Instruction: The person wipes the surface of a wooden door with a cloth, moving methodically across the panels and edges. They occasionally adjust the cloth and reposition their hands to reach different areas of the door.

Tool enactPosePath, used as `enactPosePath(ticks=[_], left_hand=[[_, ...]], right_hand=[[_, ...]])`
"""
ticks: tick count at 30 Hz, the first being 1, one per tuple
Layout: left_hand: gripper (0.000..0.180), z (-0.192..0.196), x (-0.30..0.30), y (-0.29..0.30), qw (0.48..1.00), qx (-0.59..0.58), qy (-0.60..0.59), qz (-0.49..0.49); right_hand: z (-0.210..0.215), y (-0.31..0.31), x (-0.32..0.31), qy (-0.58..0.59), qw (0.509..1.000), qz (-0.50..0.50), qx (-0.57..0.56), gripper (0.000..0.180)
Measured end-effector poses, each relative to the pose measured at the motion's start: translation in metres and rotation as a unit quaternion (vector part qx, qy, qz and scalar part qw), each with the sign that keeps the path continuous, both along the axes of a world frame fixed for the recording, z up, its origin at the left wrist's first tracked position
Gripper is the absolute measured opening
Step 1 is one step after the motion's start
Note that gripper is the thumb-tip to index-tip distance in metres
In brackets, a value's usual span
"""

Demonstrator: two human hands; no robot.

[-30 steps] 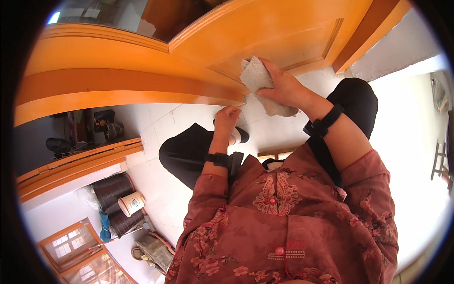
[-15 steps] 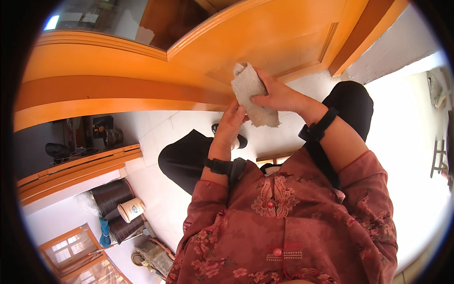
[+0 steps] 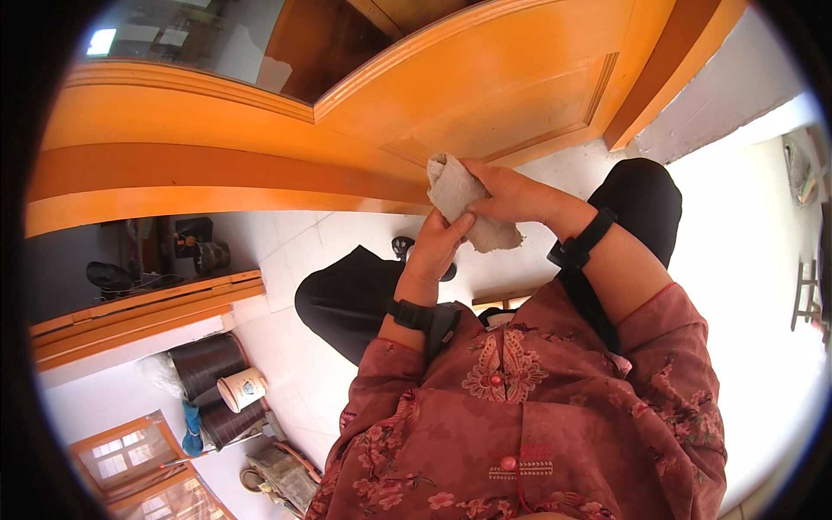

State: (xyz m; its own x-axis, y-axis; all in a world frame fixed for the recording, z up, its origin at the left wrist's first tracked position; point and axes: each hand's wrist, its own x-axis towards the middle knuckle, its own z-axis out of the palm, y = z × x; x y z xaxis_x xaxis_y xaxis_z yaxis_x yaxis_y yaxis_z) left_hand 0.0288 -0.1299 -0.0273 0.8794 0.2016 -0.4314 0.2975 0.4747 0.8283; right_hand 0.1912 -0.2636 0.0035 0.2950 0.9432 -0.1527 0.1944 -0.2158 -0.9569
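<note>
A cloth point(image 3: 468, 204) is sitting between the left hand point(image 3: 436, 247) below it and the right hand point(image 3: 511, 192) at its right, in front of a door point(image 3: 485, 87). Two drums point(image 3: 212, 381) and a cup point(image 3: 243, 389) are standing on the floor point(image 3: 286, 347), well off to the left.

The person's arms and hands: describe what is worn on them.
Both hands, left hand and right hand, are bare. Each wrist carries a black band: left wristband, right wristband. Rust-red floral sleeves are pushed up, leaving the forearms uncovered.
</note>
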Motion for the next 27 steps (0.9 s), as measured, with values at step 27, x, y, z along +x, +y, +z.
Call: enactPosePath(ticks=[27], left_hand=[[0.06, 0.189, 0.034, 0.048, 0.297, 0.889, -0.203, 0.283]], right_hand=[[-0.014, -0.001, 0.012, -0.083, 0.988, -0.121, 0.047, 0.056]])
